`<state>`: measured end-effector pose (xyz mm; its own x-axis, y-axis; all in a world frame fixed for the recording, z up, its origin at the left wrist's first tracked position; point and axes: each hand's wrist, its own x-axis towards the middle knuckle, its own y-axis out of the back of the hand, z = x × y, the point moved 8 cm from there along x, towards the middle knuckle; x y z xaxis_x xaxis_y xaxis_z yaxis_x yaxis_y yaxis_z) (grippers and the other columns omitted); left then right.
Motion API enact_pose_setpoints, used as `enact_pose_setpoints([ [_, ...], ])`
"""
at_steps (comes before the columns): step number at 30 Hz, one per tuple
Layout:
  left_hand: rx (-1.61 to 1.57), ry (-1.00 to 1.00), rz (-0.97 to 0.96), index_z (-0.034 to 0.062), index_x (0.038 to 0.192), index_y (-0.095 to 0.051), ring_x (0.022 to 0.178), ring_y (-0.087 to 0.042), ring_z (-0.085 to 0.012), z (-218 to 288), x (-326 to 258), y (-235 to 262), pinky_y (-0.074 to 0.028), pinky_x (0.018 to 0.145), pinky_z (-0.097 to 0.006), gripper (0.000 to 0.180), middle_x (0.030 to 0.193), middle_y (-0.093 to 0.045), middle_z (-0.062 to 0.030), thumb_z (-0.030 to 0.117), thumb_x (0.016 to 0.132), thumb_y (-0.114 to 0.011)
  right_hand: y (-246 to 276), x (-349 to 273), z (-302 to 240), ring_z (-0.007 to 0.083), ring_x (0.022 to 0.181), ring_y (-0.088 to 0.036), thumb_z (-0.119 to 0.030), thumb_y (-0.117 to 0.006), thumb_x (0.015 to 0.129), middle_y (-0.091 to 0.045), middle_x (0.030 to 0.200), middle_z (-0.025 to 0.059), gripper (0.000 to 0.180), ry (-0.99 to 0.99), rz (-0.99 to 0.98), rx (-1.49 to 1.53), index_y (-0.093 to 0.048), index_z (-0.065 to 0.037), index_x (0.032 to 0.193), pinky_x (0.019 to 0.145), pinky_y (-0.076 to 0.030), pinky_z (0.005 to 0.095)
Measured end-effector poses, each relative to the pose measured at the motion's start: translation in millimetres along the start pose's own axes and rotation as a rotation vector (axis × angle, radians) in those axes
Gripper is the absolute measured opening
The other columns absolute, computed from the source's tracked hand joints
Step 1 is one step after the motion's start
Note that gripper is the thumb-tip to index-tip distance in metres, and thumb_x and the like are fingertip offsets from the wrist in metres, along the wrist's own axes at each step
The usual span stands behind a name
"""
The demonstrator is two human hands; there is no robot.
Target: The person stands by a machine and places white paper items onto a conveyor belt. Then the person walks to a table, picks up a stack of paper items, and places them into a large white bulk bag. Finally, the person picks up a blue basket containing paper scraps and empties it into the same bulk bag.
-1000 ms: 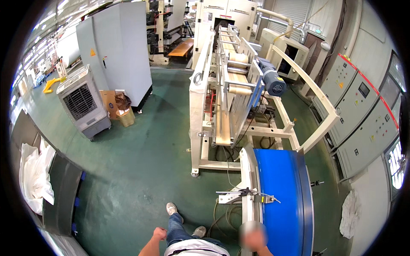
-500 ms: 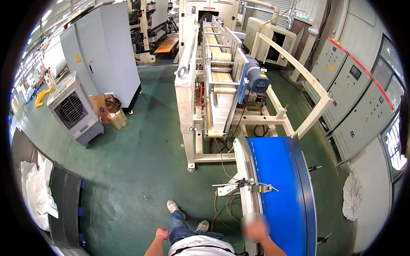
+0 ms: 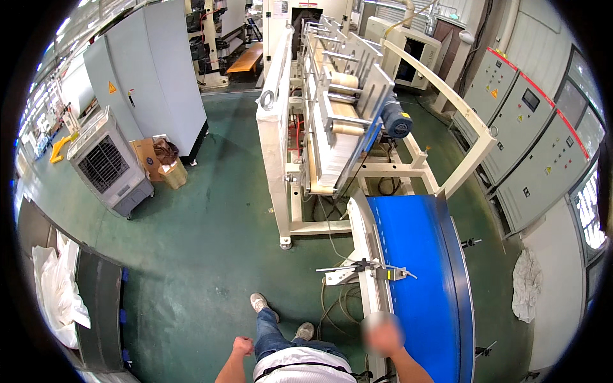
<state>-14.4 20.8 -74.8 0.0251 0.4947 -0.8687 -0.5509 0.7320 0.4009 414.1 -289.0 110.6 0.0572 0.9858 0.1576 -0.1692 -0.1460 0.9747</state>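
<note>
Item: open cardboard box (image 3: 152, 155), brown, on the green floor (image 3: 204, 255) beside the grey cabinet (image 3: 150, 76); dark crumpled material sits in its top, kind not discernible. Just beside it, a small tan bin (image 3: 172, 173), contents too small to tell.

Item: white sack (image 3: 56, 290), slumped at the left edge against a dark conveyor (image 3: 99, 313); its contents are hidden.

Item: blue conveyor belt (image 3: 418, 274), curved, bare on its visible surface, running from the cream-framed machine (image 3: 325, 127) toward the lower edge.

Item: left hand (image 3: 242, 346), low at centre, over the floor and well apart from the belt; fingers curled into a loose fist, gripping nothing visible. Forearm enters from the lower edge.

Item: right hand (image 3: 383, 335), raised at the near left rail of the blue conveyor belt, just below a metal sensor bracket (image 3: 364, 268). The hand is blurred; whether its fingers are open or closed, or touch the rail, cannot be told.

Item: grey air cooler (image 3: 108, 166), standing left of the box.

Item: white cloth (image 3: 527, 284) on the floor at right, near the grey control cabinets (image 3: 530, 127).

Cut off: the person's torso and legs at the lower edge; the conveyor's near end.
</note>
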Motion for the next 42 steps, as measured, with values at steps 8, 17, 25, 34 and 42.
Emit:
enact_pose_setpoints([
  [8, -0.022, 0.007, 0.032, 0.0021, 0.105, -0.064, 0.063, -0.068, -0.0198, 9.3, -12.1, -0.7, -0.056, 0.052, -0.034, 0.026, 0.076, -0.069, -0.012, 0.016, 0.084, -0.058, 54.4, 39.0, 10.2, 0.0209, 0.065, -0.059, -0.029, -0.068, 0.074, -0.06, 0.065, 0.004, 0.023, -0.123, -0.029, 0.117, -0.06, -0.012, 0.062, 0.068, -0.042, 0.034],
  [17, 0.01, 0.002, 0.012, 0.0026, 0.105, -0.064, 0.064, -0.068, -0.0203, 16.0, -9.3, 0.6, -0.056, 0.052, -0.035, 0.025, 0.077, -0.068, -0.0113, 0.018, 0.086, -0.057, 61.0, 47.2, 15.2, 0.0234, 0.06, -0.057, -0.028, -0.064, 0.074, -0.057, 0.062, 0.0059, 0.021, -0.197, -0.02, 0.293, -0.06, -0.012, 0.061, 0.065, -0.043, 0.0378],
  [25, -0.015, 0.005, -0.028, 0.0044, 0.111, -0.061, 0.064, -0.067, -0.0209, 7.7, -4.8, -1.1, -0.055, 0.052, -0.036, 0.028, 0.076, -0.067, -0.0107, 0.017, 0.088, -0.056, 60.6, 50.8, 14.9, 0.0227, 0.064, -0.058, -0.031, -0.065, 0.076, -0.059, 0.063, 0.0057, 0.026, -0.21, -0.071, 0.292, -0.059, -0.011, 0.06, 0.066, -0.042, 0.036],
  [34, 0.004, 0.009, -0.022, 0.005, 0.112, -0.06, 0.064, -0.067, -0.0206, 6.2, -2.4, -1.4, -0.056, 0.053, -0.036, 0.028, 0.077, -0.067, -0.0105, 0.018, 0.088, -0.055, 60.8, 50.8, 16.1, 0.0216, 0.065, -0.059, -0.029, -0.066, 0.074, -0.06, 0.065, 0.0041, 0.023, -0.216, -0.09, 0.271, -0.059, -0.012, 0.061, 0.068, -0.042, 0.0344],
  [42, 0.021, 0.008, -0.027, 0.0042, 0.11, -0.061, 0.062, -0.066, -0.0206, 9.4, -6.3, -0.7, -0.056, 0.052, -0.037, 0.026, 0.077, -0.067, -0.0106, 0.019, 0.089, -0.056, 59.7, 49.0, 15.8, 0.0217, 0.065, -0.059, -0.029, -0.066, 0.075, -0.06, 0.066, 0.0044, 0.023, -0.206, -0.095, 0.261, -0.058, -0.012, 0.061, 0.068, -0.042, 0.0347],
])
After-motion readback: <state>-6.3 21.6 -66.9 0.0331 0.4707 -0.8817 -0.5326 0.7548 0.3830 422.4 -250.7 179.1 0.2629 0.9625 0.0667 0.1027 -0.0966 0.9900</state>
